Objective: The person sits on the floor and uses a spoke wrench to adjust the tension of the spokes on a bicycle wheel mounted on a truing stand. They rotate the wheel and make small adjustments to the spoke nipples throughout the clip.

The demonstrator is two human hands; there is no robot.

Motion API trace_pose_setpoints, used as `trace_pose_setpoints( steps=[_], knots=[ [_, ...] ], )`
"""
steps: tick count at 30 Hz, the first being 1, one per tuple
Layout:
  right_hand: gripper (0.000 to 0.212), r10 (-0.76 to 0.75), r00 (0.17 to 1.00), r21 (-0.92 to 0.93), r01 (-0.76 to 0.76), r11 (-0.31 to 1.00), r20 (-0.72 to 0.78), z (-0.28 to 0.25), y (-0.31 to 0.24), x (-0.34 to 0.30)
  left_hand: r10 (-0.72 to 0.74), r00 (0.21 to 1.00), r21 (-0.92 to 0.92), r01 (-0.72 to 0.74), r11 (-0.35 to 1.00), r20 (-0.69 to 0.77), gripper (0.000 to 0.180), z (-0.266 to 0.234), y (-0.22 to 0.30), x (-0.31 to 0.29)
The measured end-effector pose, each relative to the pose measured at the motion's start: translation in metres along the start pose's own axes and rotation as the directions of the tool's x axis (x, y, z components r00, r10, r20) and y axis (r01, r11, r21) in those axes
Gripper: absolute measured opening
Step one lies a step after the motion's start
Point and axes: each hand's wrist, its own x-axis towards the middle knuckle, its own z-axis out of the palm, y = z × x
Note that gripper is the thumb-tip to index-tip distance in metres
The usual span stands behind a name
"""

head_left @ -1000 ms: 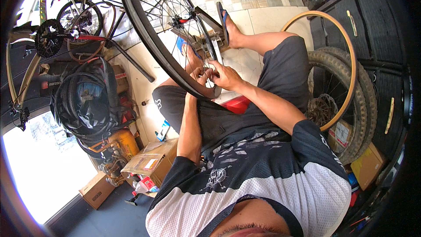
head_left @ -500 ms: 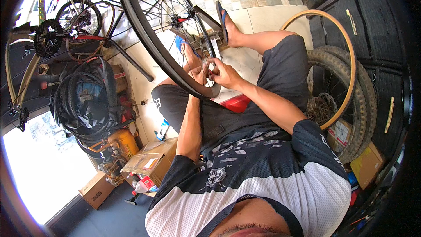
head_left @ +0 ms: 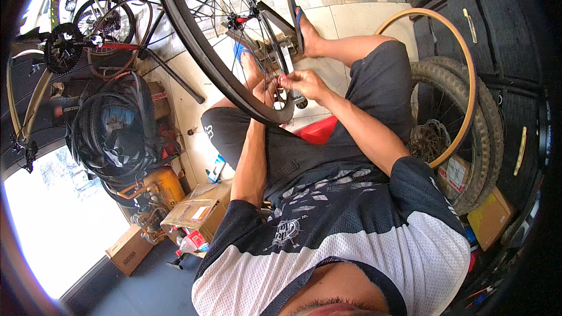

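A black-rimmed bicycle wheel (head_left: pixel 198 58) stands upright between my legs, tilted in view. It is mounted in a metal wheel stand (head_left: pixel 276 22). My right hand (head_left: pixel 307 85) is closed, pinching a small red tool that looks like a spoke wrench (head_left: pixel 282 79) against the spokes near the rim. My left hand (head_left: pixel 263 90) is on the other side of the spokes, close to the tool. The rim and spokes partly cover its fingers, so its grip is unclear. The hub (head_left: pixel 241 20) has red parts.
A tan rim (head_left: pixel 470 82) and knobby tyres (head_left: pixel 486 140) lean against the dark drawers (head_left: pixel 503 35) on the right. At left are coiled black tyres (head_left: pixel 88 134), a yellow compressor (head_left: pixel 164 188), a cardboard box (head_left: pixel 196 210) and bicycles (head_left: pixel 63 50). Something red (head_left: pixel 318 131) lies between my thighs.
My right hand has shifted slightly right and turned, and the red tool now shows at its fingertips. My left fingers sit lower behind the spokes. The wheel stays about where it was.
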Motion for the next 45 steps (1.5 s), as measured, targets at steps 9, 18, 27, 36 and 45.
trace_pose_setpoints(
  steps=[9,18,27,36,45],
  knots=[
    [0.032,-0.012,0.991,-0.479,-0.054,0.876,-0.133,-0.012,0.005,0.015,0.063,0.997,0.249,-0.071,0.966,0.041,0.037,-0.021,-0.028,0.015],
    [0.034,0.027,0.996,-0.457,0.017,0.889,0.09,-0.016,0.029,0.02,-0.004,1.0,0.097,0.002,0.995,0.027,0.023,-0.001,0.011,-0.005],
    [0.035,-0.083,0.982,-0.368,0.141,0.919,0.169,-0.009,0.02,0.015,-0.028,0.999,0.035,0.028,0.999,0.019,0.023,0.001,0.029,-0.015],
    [0.048,-0.115,0.993,-0.609,0.116,0.784,0.041,0.004,-0.016,-0.009,-0.003,1.0,0.124,0.004,0.992,-0.006,0.018,-0.002,0.029,-0.009],
    [0.031,-0.116,0.99,-0.631,0.144,0.762,0.085,0.005,-0.004,0.0,0.01,1.0,0.248,-0.004,0.969,-0.025,0.026,-0.009,0.024,-0.007]
  ],
)
